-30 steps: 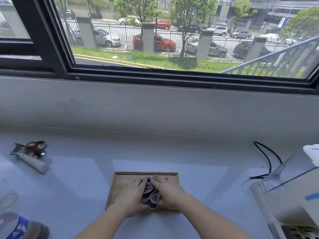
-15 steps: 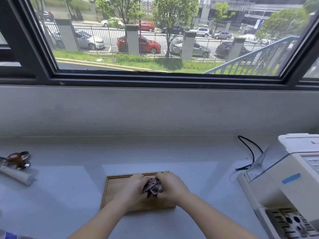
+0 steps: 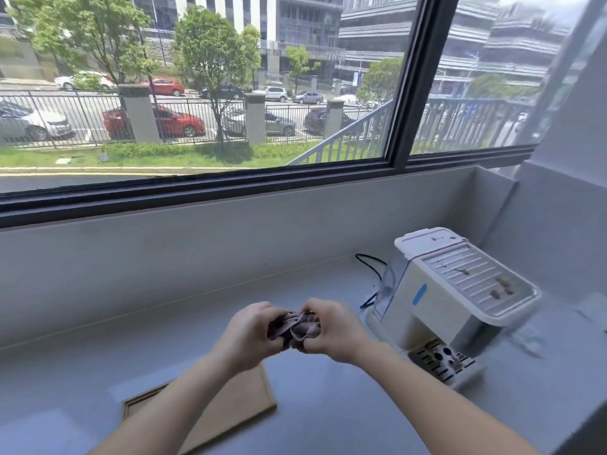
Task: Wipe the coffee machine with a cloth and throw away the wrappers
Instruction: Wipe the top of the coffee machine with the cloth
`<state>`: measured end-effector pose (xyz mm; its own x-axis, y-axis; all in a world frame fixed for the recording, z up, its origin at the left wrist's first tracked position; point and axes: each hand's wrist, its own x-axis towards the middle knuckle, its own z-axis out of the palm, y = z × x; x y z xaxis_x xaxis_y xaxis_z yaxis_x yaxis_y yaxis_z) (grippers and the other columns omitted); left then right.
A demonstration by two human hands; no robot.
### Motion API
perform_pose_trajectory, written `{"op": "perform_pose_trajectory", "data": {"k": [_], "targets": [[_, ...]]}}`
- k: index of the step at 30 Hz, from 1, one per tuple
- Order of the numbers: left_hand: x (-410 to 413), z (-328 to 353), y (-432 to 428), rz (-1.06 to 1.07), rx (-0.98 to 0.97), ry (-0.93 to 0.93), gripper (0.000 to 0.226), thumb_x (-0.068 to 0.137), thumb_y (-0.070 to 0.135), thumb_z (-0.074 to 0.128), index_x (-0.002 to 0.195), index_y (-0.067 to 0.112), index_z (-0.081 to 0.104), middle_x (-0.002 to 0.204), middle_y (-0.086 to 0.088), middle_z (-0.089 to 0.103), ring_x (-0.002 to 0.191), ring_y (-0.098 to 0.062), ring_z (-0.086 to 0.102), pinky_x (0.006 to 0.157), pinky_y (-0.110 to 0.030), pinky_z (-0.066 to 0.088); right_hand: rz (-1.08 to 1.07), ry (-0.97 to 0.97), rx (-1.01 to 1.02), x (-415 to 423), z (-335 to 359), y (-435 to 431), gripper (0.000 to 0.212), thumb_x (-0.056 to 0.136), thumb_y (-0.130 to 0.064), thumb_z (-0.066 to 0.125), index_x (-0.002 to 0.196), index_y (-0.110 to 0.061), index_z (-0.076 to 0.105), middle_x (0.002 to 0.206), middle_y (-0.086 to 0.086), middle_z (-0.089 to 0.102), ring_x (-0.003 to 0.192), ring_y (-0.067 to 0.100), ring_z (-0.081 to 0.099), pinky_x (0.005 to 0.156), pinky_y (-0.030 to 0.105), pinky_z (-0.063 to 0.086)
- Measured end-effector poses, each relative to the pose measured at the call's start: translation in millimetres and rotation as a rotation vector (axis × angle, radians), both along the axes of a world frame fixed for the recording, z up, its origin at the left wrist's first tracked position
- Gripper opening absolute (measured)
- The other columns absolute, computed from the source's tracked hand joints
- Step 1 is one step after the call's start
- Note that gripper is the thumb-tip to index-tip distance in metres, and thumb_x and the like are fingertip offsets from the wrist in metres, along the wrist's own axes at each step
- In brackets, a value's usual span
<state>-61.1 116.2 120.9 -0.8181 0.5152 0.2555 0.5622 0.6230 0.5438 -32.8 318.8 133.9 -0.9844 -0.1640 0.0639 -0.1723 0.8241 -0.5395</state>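
While both hands keep a cloth bunched up above the tabletop (image 3: 328,405), the coffee machine (image 3: 443,300) stands at roughly 3 o'clock from them, near but not touching. Its ribbed top panel's long axis runs about 10 to 4 o'clock, with the drip grate (image 3: 443,359) sticking out low at 5 o'clock. A wooden tray (image 3: 236,412) lies on the tabletop at 7 o'clock from the hands, partly under the left forearm. The left hand (image 3: 249,333) and right hand (image 3: 331,330) are both clenched round the cloth (image 3: 295,326), which is a purplish wad pinched between them and held off the surface. The right hand is the nearer one to the machine, so the wipe likely goes out rightward and slightly up onto that top panel. Small brown bits (image 3: 502,284) sit on the panel's far end; I can't tell if they are wrappers.
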Motion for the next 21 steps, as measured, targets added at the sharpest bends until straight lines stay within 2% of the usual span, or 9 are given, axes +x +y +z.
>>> {"op": "perform_pose_trajectory", "data": {"k": [6, 10, 14, 17, 20, 21], "targets": [[-5, 48, 59, -0.161, 0.101, 0.09, 0.04, 0.073, 0.032, 0.076, 0.112, 0.038, 0.068, 0.086, 0.01, 0.062, 0.081, -0.01, 0.058, 0.073, -0.033, 0.051, -0.181, 0.14, -0.013, 30, 52, 55, 0.04, 0.061, -0.043, 0.079, 0.093, -0.026, 0.062, 0.079, -0.007, 0.067, 0.07, 0.011, 0.057, 0.057, 0.026, 0.045], [4, 75, 107, -0.212, 0.157, 0.165, 0.039, 0.074, 0.029, 0.075, 0.111, 0.036, 0.068, 0.088, 0.012, 0.062, 0.081, -0.009, 0.058, 0.074, -0.032, 0.052, -0.259, 0.204, 0.01, 52, 85, 96, 0.039, 0.061, -0.038, 0.08, 0.094, -0.028, 0.062, 0.079, -0.007, 0.065, 0.073, 0.012, 0.058, 0.063, 0.03, 0.049], [12, 99, 158, -0.257, 0.178, 0.228, 0.036, 0.073, 0.024, 0.073, 0.108, 0.032, 0.07, 0.089, 0.007, 0.065, 0.083, -0.015, 0.06, 0.075, -0.033, 0.051, -0.352, 0.265, 0.005, 73, 106, 141, 0.043, 0.058, -0.035, 0.08, 0.098, -0.03, 0.064, 0.074, -0.008, 0.064, 0.072, 0.013, 0.058, 0.066, 0.027, 0.048], [20, 108, 200, -0.276, 0.17, 0.253, 0.03, 0.072, 0.022, 0.071, 0.102, 0.023, 0.071, 0.088, 0.002, 0.065, 0.082, -0.02, 0.06, 0.074, -0.037, 0.052, -0.395, 0.28, 0.032, 85, 115, 176, 0.044, 0.058, -0.038, 0.082, 0.098, -0.031, 0.065, 0.08, -0.009, 0.066, 0.078, 0.013, 0.06, 0.067, 0.028, 0.048], [27, 111, 240, -0.283, 0.177, 0.269, 0.036, 0.07, 0.018, 0.074, 0.106, 0.024, 0.072, 0.09, 0.001, 0.067, 0.082, -0.02, 0.061, 0.075, -0.037, 0.052, -0.407, 0.297, 0.03, 94, 119, 214, 0.04, 0.059, -0.035, 0.083, 0.094, -0.031, 0.065, 0.077, -0.01, 0.062, 0.072, 0.007, 0.052, 0.06, 0.018, 0.039], [28, 111, 253, -0.287, 0.178, 0.275, 0.036, 0.07, 0.018, 0.074, 0.106, 0.024, 0.072, 0.09, 0.0, 0.067, 0.082, -0.021, 0.061, 0.074, -0.037, 0.052, -0.405, 0.299, 0.034, 96, 120, 226, 0.039, 0.06, -0.034, 0.083, 0.093, -0.03, 0.064, 0.076, -0.01, 0.062, 0.07, 0.008, 0.051, 0.059, 0.019, 0.039]]}}
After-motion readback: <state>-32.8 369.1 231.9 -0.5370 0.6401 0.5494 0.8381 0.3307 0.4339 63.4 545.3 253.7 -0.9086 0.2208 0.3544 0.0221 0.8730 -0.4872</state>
